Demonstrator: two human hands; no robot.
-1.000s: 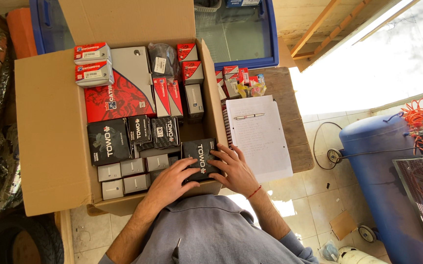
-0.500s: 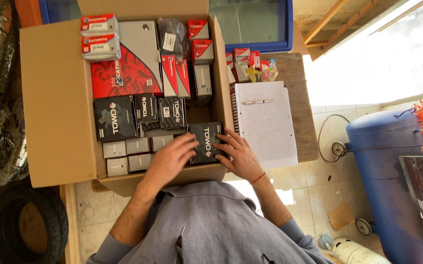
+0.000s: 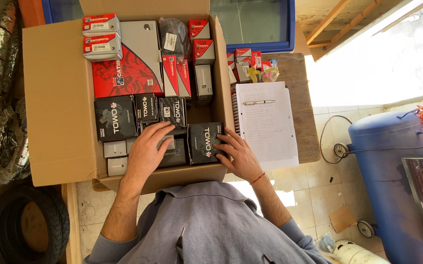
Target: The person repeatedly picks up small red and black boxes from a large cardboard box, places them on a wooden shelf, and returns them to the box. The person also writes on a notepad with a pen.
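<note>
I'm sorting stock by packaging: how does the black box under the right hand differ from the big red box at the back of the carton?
The black box is mostly black and clearly smaller; the red box is red with a grey upper part and much broader. The right hand touches the black box; the red box lies untouched, with two small red-and-white boxes overlapping its corner. Both lie flat inside the cardboard carton.

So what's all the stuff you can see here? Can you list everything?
cardboard box: one, brown, open, left of the table
black boxes: several, in the box's middle row
black box: one, under the right hand
red boxes: several, upper part of the box
small grey boxes: a few, bottom left
notebook: one, white, on the wooden table
pen: one, on the notebook
tank: one, blue, right
tyre: one, black, bottom left
left hand: on the boxes
right hand: on the black box
</note>
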